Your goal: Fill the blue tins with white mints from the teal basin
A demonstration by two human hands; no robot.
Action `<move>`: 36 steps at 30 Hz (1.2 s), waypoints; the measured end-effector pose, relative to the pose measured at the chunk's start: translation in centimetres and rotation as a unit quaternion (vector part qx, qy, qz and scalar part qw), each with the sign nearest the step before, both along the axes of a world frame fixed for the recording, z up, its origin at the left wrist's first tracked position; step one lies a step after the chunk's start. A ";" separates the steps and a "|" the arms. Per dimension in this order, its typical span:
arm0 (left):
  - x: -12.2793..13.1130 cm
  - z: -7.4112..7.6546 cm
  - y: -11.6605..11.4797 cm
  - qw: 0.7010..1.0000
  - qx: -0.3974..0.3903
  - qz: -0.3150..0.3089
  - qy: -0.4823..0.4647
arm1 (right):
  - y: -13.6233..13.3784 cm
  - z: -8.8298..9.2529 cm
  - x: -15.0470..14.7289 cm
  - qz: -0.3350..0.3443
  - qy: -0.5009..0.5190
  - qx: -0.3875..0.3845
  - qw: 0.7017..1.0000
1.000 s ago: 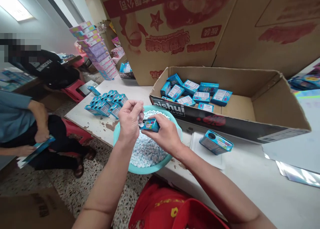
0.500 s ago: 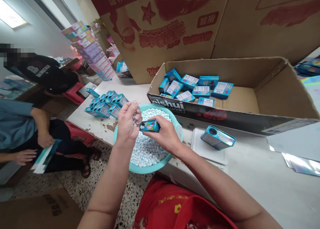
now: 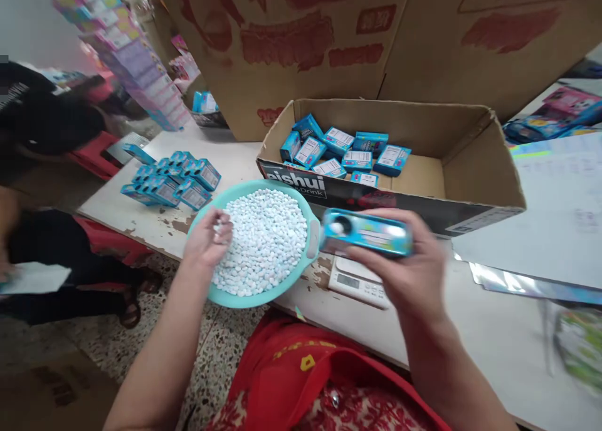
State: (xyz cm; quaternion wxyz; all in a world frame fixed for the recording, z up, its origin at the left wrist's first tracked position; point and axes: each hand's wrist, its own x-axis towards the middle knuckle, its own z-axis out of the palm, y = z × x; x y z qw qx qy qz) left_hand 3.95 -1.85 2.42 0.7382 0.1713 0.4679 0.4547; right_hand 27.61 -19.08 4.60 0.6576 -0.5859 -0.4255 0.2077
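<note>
My left hand (image 3: 210,238) is curled at the left rim of a turquoise basin (image 3: 314,238), with white candies (image 3: 222,226) between its fingers and palm. Small white and pale blue candies (image 3: 263,243) fill much of the basin. To the right of it, my right hand (image 3: 414,255) grips a blue candy box (image 3: 369,231) by its sides, a little blurred. A round dark hole shows near the box's left end, with something white in it. Below the box lies a white digital scale (image 3: 360,283), partly hidden by my right hand.
Behind the basin stands an open carton (image 3: 470,196) holding several blue boxes (image 3: 356,160). More blue boxes with holes (image 3: 164,189) are grouped on the table at left. A tall stack of pastel boxes (image 3: 136,61) leans behind. At far left sit other people (image 3: 42,255).
My left hand has moved left, away from the box. My right hand has moved right, over the scale, holding a box. The box seen on the scale earlier no longer shows there.
</note>
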 end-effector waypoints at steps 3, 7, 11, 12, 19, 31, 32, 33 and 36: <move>-0.5 0.1 -0.3 0.999 -0.022 0.039 0.010 | -4.3 -0.8 4.4 -0.222 -0.046 0.047 0.973; 0.6 0.1 -0.2 0.998 -0.036 -0.049 -0.005 | -7.5 -5.3 9.5 -0.370 -0.045 0.009 0.928; 2.9 0.1 0.1 1.000 -0.029 -0.011 -0.003 | -9.4 -11.3 11.8 -0.436 -0.012 -0.046 0.899; 3.3 0.0 0.1 0.998 -0.046 -0.030 0.003 | -9.9 -12.4 11.8 -0.443 -0.004 -0.061 0.895; 4.2 0.0 -1.3 0.996 -0.031 -0.075 -0.040 | -12.2 -11.6 8.6 -0.443 -0.180 -0.093 0.873; 10.4 1.0 -4.3 0.985 -0.014 -0.146 -0.086 | -1.2 -8.8 4.3 -0.112 -0.140 -0.126 0.976; 10.9 1.4 -4.5 0.984 0.004 -0.151 -0.091 | -1.1 -7.7 3.8 -0.098 -0.159 -0.116 0.975; 11.3 1.9 -4.7 0.983 0.028 -0.152 -0.095 | -1.1 -6.6 3.2 -0.081 -0.177 -0.103 0.975; 12.5 3.2 -5.1 0.980 0.127 -0.128 -0.082 | -0.6 -3.5 1.2 -0.009 -0.198 -0.063 0.978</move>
